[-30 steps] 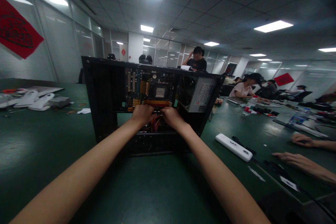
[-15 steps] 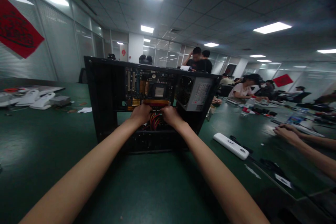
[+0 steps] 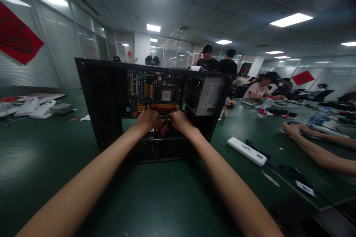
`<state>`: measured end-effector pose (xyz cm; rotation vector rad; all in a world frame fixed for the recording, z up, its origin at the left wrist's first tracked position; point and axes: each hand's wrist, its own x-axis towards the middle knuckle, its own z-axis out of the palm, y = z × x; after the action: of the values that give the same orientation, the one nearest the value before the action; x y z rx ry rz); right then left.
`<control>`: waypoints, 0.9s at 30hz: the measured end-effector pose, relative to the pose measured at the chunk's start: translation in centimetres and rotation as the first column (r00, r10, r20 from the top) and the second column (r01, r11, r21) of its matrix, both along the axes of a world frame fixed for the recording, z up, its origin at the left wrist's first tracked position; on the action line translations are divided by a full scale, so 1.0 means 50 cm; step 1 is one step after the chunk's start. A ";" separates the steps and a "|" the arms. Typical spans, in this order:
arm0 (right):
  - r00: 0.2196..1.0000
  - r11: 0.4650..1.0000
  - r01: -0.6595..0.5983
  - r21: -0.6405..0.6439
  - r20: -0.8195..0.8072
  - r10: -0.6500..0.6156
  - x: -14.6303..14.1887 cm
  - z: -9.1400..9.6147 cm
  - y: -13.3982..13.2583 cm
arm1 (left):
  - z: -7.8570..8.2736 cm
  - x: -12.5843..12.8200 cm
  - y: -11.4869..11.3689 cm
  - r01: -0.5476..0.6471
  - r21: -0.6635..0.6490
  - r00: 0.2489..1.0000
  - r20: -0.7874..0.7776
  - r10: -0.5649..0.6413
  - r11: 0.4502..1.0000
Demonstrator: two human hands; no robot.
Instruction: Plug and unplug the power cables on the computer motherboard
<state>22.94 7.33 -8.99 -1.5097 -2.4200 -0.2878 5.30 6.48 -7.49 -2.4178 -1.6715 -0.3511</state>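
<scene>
A black computer case (image 3: 89, 100) stands on the table with its open side facing me. Inside it is a motherboard (image 3: 174, 81) with a bare processor socket. My left hand (image 3: 148, 120) and my right hand (image 3: 179, 120) are closed at opposite ends of the orange and red memory slots (image 3: 164, 108) at the board's lower edge. Their fingertips are hidden, so whether they pinch a memory stick or the slot ends cannot be made out. Coloured power cables (image 3: 162, 127) hang between the hands. A power supply (image 3: 208, 96) with a fan sits at the right inside the case.
On the green table (image 3: 155, 196) a white power strip (image 3: 247, 151) with a dark cord lies to the right. A co-worker's hands (image 3: 294, 129) are farther right, near a bottle (image 3: 265, 106). White items (image 3: 41, 109) and a grey box (image 3: 61, 108) lie at left.
The case's upper left corner has shifted left and looks a little nearer, while the view has turned slightly. Both my hands stay at the memory slots. The co-worker's hands at right have moved a little.
</scene>
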 end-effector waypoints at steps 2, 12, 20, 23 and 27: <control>1.000 1.000 0.012 -0.012 -0.007 -0.012 0.000 0.000 0.000 | 0.002 0.002 -0.003 0.006 -0.004 1.000 -0.011 -0.006 1.000; 0.998 0.998 0.055 -0.021 -0.012 -0.055 0.001 0.006 -0.002 | 0.009 0.016 -0.011 -0.009 -0.028 0.999 -0.031 0.008 1.000; 0.995 0.997 0.076 -0.034 -0.060 -0.078 -0.003 0.004 -0.004 | 0.007 0.015 -0.013 -0.020 0.009 0.999 -0.050 0.020 1.000; 0.995 0.996 0.081 -0.045 -0.059 -0.083 -0.005 0.005 -0.009 | 0.008 0.015 -0.015 -0.019 0.024 0.998 -0.066 0.021 1.000; 0.995 0.994 0.079 -0.081 -0.056 -0.084 -0.005 0.010 -0.013 | 0.003 0.013 -0.008 -0.030 0.039 0.998 -0.058 0.032 0.999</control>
<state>22.69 6.66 -8.49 -1.6292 -2.3532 -0.1638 5.93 6.05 -7.32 -2.3490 -1.6612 -0.3017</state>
